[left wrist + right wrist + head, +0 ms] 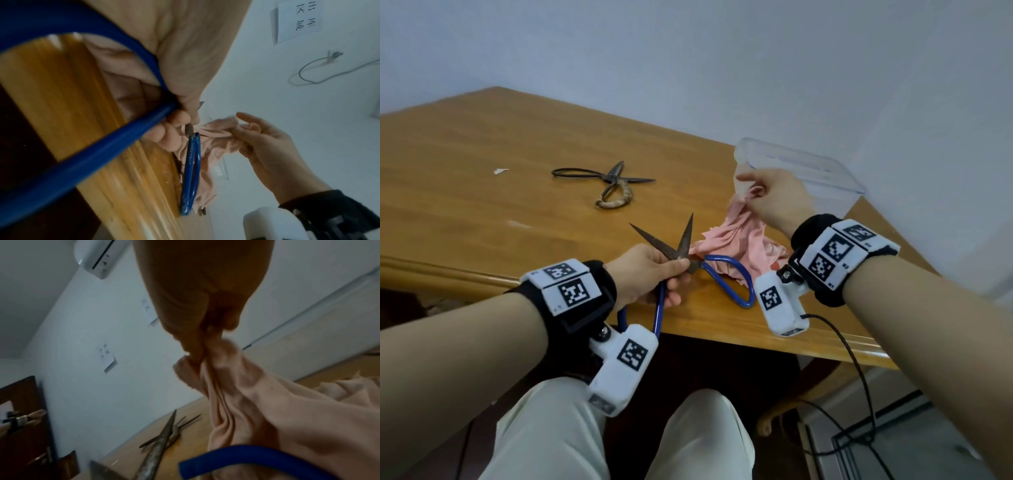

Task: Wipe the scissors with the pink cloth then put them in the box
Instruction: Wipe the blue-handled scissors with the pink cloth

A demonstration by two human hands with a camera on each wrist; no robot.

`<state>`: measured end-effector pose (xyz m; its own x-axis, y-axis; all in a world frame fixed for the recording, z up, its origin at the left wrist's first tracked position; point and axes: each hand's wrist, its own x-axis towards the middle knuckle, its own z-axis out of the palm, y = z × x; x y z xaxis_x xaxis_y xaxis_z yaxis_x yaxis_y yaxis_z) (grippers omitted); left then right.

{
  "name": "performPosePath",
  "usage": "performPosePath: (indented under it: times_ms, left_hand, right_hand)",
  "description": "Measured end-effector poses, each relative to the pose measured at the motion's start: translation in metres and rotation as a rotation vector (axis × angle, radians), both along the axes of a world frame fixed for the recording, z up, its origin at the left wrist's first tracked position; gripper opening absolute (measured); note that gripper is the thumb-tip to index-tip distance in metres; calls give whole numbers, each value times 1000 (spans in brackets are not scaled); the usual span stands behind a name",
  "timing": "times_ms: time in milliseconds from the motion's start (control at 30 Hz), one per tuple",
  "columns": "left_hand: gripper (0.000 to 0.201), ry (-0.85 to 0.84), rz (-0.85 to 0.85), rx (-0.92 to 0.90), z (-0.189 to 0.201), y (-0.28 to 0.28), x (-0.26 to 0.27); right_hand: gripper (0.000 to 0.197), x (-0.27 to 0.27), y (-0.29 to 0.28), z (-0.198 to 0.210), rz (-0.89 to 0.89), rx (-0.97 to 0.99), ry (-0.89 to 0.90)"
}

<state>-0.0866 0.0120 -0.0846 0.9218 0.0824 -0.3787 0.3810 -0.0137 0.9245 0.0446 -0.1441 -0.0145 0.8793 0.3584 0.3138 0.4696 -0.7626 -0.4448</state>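
Tabletop (482, 144); rusty, blue-handled scissors (681, 251)

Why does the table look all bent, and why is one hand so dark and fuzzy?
Head view: the wide lens bends the table edges. Right wrist view: the right hand is backlit and dark, and the pink cloth is smeared. Left wrist view: the blue scissors handle is too close, so it is blurry.

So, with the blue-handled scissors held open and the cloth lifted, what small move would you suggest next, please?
Probably bring the pink cloth, pinched by the right hand, onto the open blades of the blue-handled scissors, which the left hand grips near the pivot. Cloth and blades look apart.
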Motion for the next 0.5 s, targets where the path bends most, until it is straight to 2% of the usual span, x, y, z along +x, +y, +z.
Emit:
performPosePath:
  times_ms: [33, 133, 233, 333, 400, 500]
  left_hand:
    - [27, 1, -1, 1, -1, 0, 1]
    - [26, -5, -11, 11, -2, 2, 2]
    - [25, -13, -13, 36, -5, 2, 3]
    - [25, -26, -6, 73, -8, 2, 5]
    - [26, -34, -4, 89, -10, 1, 6]
    - [26, -48, -2, 96, -11, -1, 6]
  right_hand:
    - [29, -7, 4, 2, 53, 27, 18]
    - [14, -30, 17, 5, 224, 12, 244]
    - [13, -40, 27, 2, 330, -103, 401]
    - [20, -39, 36, -3, 383, -180, 507]
    - [21, -37, 40, -6, 368, -175, 530]
    - [19, -36, 40, -10, 447, -266, 448]
